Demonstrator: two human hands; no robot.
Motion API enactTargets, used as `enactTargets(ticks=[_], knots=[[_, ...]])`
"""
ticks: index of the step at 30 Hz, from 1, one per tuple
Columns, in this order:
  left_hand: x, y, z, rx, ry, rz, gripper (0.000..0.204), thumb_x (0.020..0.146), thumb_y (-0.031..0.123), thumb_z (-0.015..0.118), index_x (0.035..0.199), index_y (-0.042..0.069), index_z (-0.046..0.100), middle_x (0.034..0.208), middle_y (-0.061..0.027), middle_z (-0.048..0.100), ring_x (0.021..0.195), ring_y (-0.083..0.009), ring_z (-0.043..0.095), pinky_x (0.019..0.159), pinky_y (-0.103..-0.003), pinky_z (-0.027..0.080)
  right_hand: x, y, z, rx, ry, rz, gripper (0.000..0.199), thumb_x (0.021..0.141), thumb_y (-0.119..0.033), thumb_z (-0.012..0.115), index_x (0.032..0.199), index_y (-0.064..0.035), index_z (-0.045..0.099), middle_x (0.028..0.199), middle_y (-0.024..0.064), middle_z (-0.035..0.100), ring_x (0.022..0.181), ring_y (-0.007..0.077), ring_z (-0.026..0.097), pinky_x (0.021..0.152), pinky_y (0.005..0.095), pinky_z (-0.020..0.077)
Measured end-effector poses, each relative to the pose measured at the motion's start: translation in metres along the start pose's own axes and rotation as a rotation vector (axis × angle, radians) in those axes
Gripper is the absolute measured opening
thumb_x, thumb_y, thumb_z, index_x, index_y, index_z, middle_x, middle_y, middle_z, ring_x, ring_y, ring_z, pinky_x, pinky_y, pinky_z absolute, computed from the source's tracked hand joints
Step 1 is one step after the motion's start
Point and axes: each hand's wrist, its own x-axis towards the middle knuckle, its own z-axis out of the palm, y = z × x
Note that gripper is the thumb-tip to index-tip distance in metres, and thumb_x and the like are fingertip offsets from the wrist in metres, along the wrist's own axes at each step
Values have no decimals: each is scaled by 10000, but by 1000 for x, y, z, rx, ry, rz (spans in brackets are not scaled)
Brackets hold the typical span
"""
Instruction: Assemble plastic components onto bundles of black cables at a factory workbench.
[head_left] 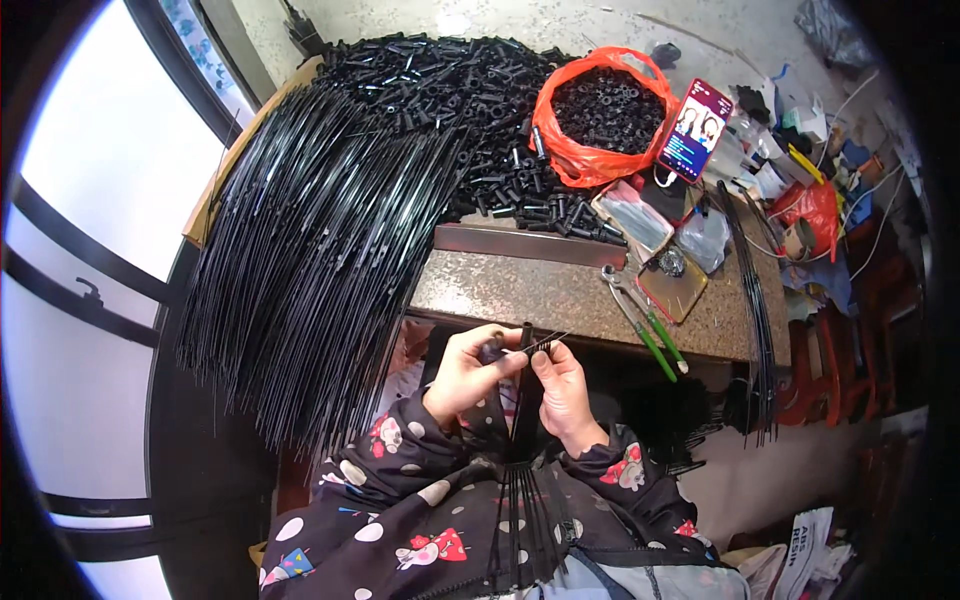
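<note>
A small black tube (492, 350) is pinched in the left hand (468, 375), just off the near edge of the surface (520, 290). Thin black rods (545, 345) are pinched by the right hand (563, 385), their tips at the tube. A rod pile (320, 230) is draped to the left; pliers (640, 320) lie right.

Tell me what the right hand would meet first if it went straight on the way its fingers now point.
The right hand points up and left, at the small black plastic tube and thin black rods pinched between both hands. It would likely meet those first, then the left hand; depth is unclear.
</note>
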Motion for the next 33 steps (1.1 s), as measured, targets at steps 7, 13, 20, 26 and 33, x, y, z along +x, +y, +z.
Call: enactTargets(ticks=[7, 13, 20, 26, 33], knots=[[7, 5, -11, -27, -117, -116, 201, 741, 26, 680, 926, -22, 616, 817, -52, 617, 701, -129, 588, 611, -247, 477, 3, -4, -12, 174, -189, 210, 203, 850, -188, 599, 988, -47, 553, 915, 26, 616, 816, 114, 588, 741, 251, 481], [13, 20, -20, -119, -185, -336, 145, 755, 13, 657, 892, -18, 624, 788, -53, 602, 621, -140, 578, 545, -258, 474, -4, -8, 1, 97, -169, 191, 257, 883, -233, 539, 1042, -33, 512, 853, 107, 627, 740, 217, 631, 675, 321, 519], [17, 6, -38, -282, -449, -188, 115, 680, -14, 685, 782, -8, 633, 789, -79, 614, 740, -156, 577, 682, -279, 450, -6, -9, -5, 130, -374, 357, 289, 808, -268, 629, 998, -56, 577, 861, 106, 640, 789, 230, 634, 727, 363, 524], [25, 19, -40, 13, -472, 56, 128, 696, -37, 689, 806, -5, 634, 782, -58, 602, 707, -138, 581, 640, -263, 469, -1, -13, -7, 254, -328, 431, 262, 816, -215, 621, 1002, -37, 575, 906, 132, 630, 838, 250, 628, 794, 411, 507], [31, 16, -42, -155, -706, -35, 138, 652, 30, 721, 748, -13, 632, 771, -128, 626, 710, -206, 577, 652, -311, 439, -8, -13, -4, 205, -496, 515, 271, 794, -200, 651, 986, -20, 581, 864, 128, 633, 818, 240, 622, 815, 410, 495]])
